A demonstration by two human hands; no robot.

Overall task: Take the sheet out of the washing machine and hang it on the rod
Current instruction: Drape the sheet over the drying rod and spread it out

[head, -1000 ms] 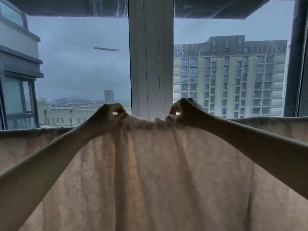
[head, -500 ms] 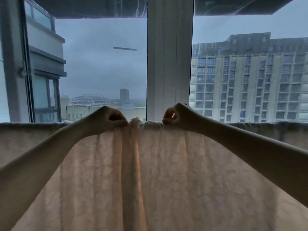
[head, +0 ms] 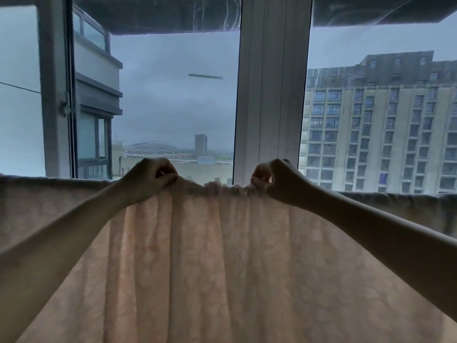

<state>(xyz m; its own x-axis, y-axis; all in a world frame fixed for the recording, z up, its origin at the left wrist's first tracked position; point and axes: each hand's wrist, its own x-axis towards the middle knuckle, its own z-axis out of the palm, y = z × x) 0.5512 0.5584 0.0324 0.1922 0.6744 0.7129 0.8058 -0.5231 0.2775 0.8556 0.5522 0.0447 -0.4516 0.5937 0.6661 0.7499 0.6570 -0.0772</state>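
Two bare forearms reach forward and up from the lower corners, converging toward the middle. In front of them the sheet (head: 222, 268) hangs in a wide pale, peach-toned curtain with a faint printed pattern, filling the lower half of the view in long vertical folds. Its top edge runs across the whole width, draped over a line at about wrist height; the rod itself is hidden under the cloth.

The left hand (head: 150, 177) is curled, thumb and fingertips pinching the top edge of the sheet left of centre. The right hand (head: 277, 179) is curled the same way, pinching the edge right of centre. Between the two hands the fabric is bunched into small gathers and sags slightly; outside them the edge lies flatter and straighter toward both sides.

Just behind the sheet stands a white window post (head: 272, 95), with large glass panes either side. At far left is a grey frame (head: 57, 90) with a latch. Beyond the glass a tall block (head: 380, 125) with many windows rises on the right, a domed roof (head: 153, 144) and a lone tower (head: 200, 144) sit low in the distance, and the sky is overcast grey-blue.
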